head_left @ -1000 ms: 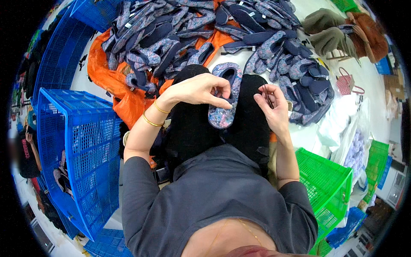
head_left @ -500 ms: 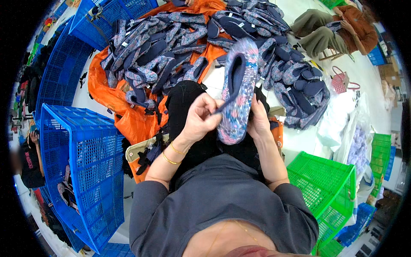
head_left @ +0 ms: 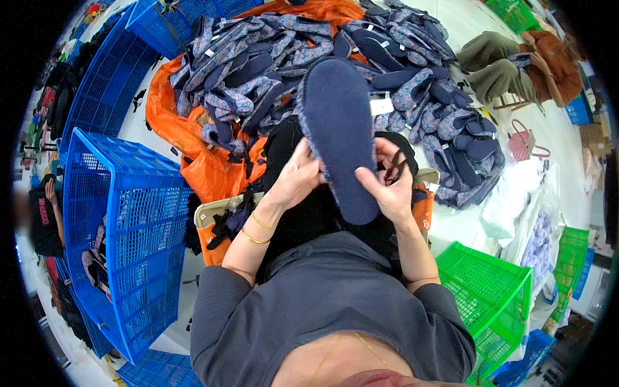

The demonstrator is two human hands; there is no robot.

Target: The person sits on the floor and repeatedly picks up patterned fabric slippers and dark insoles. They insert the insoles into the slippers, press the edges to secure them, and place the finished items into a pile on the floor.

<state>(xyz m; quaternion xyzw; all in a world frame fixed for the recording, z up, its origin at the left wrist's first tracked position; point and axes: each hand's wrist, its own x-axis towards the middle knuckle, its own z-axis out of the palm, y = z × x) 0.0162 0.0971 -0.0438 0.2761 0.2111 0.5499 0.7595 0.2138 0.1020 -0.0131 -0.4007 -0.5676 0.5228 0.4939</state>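
Note:
A slipper [head_left: 338, 129] is held up over my lap, its flat navy sole facing me and its heel end toward my body. Patterned knit shows along its left edge, and a white tag [head_left: 380, 106] sticks out at the right. My left hand [head_left: 298, 173] grips the slipper's left side, with its fingertips hidden behind it. The thumb of my right hand [head_left: 390, 190] presses on the sole near the heel. A small dark looped object [head_left: 395, 166] sits among that hand's fingers; its kind is unclear. Beyond lies a large heap of matching slippers [head_left: 251, 71].
Orange sheeting [head_left: 193, 155] lies under the heap. Blue crates [head_left: 145, 213] line my left, one with slippers inside. A green crate [head_left: 477, 284] stands at my right. A seated person [head_left: 548, 68] is at the far right, near a red checked bag [head_left: 521, 140].
The slipper has turned from showing its knit upper and opening to showing its sole. My right hand has shifted onto the heel end, and the dark looped object now shows there.

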